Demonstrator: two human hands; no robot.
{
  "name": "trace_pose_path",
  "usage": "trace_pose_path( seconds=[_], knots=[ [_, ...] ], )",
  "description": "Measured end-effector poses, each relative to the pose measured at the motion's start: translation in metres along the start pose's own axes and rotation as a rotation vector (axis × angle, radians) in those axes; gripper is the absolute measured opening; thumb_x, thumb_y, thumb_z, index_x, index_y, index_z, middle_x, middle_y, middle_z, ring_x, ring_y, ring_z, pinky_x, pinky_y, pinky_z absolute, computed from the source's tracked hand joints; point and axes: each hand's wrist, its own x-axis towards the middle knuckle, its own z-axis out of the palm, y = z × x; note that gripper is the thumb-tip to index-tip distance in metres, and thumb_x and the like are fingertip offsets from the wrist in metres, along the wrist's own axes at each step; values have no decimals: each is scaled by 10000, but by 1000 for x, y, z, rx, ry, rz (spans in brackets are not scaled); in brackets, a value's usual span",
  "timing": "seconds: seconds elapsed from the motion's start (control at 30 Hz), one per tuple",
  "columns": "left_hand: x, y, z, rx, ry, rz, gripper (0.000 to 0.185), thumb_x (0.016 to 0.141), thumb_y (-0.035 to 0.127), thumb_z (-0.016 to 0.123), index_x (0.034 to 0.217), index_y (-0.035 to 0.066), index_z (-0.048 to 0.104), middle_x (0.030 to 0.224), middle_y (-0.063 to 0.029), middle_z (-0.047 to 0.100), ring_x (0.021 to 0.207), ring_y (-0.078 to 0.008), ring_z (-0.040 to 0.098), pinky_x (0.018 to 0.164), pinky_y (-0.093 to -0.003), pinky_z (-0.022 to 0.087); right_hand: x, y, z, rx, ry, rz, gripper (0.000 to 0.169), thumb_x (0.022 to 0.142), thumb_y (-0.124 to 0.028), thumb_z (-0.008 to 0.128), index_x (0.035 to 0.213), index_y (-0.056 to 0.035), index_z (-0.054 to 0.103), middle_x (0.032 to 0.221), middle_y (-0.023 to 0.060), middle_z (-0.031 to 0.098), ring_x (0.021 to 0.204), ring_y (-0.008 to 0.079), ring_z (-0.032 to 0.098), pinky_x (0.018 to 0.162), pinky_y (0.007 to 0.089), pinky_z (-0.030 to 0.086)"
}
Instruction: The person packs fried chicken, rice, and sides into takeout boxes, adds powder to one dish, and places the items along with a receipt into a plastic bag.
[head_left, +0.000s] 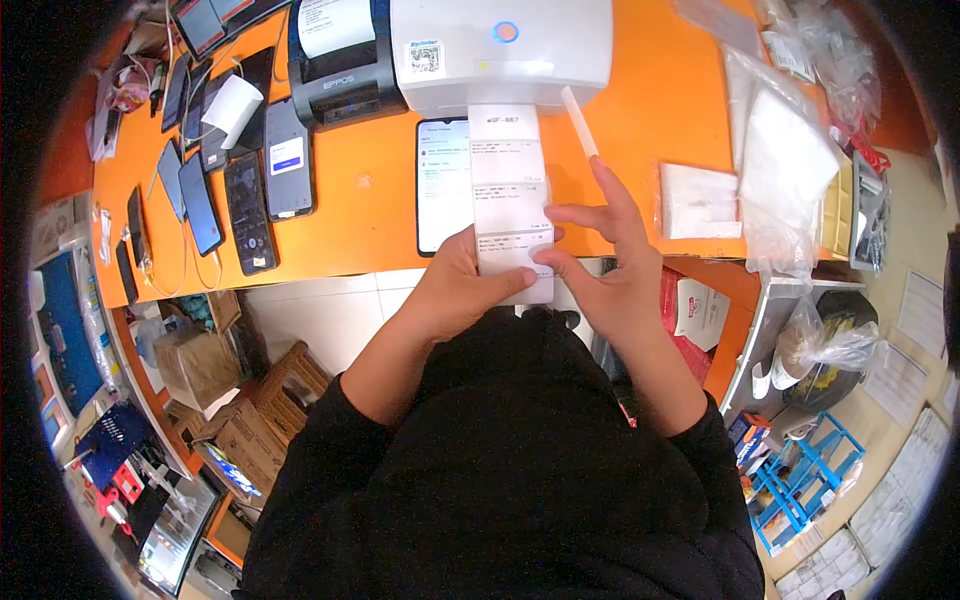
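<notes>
A strip of printed white paper labels (511, 206) hangs out of the front of a white label printer (540, 71) and runs down towards me. My left hand (454, 289) grips its lower end, thumb on top and fingers behind. At the strip's right edge is my right hand (626, 259), thumb tip against the lowest printed label and one finger at the label above, the two apart. From another raised fingertip a narrow white strip (579, 122) slants up towards the printer. A lit smartphone (441, 187) lies partly hidden under the labels.
Left of the white printer stands a black receipt printer (345, 90) with paper out. Several phones (251, 214) and cables cover the left of the orange table (360, 247). Clear plastic packets (699, 201) and bags (780, 165) lie right. Cardboard boxes (247, 442) sit below left.
</notes>
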Motion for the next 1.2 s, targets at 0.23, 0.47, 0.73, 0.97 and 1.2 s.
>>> trace_pose_path(
  seconds=[0.23,0.47,0.73,0.97,1.2],
  knots=[
    [2,3,-2,99,35,-57,358,828,-39,597,1182,-4,553,1085,-82,631,962,-132,598,844,-288,496,-1,11,13,-133,83,-73,726,692,-105,760,1335,-67,428,962,25,697,861,202,623,841,343,394],
    [-2,-1,-8,325,139,-32,351,798,33,671,1134,-8,579,1019,-69,641,888,-137,607,790,-286,509,-3,-7,18,-103,82,-39,576,691,-10,743,1227,-18,533,959,81,693,842,167,629,825,278,464],
    [-13,8,7,495,124,55,462,767,51,697,1193,-13,530,1097,-99,613,954,-169,603,844,-306,487,-30,-16,-14,318,17,8,587,724,-47,692,1258,-42,446,860,52,642,872,236,613,845,372,439],
    [7,-15,-9,985,312,316,757,798,152,705,1371,-59,258,1377,-217,348,1223,-309,412,1015,-406,352,-124,2,-133,781,425,65,759,741,78,672,1343,-94,243,812,74,581,777,160,608,762,310,505],
    [21,-56,123,1253,479,772,857,852,201,659,1443,-5,75,1475,-232,132,1326,-371,258,1093,-476,221,-363,66,-299,391,1174,186,782,743,111,630,1355,-138,213,887,48,544,866,137,582,744,284,499]
  ],
)
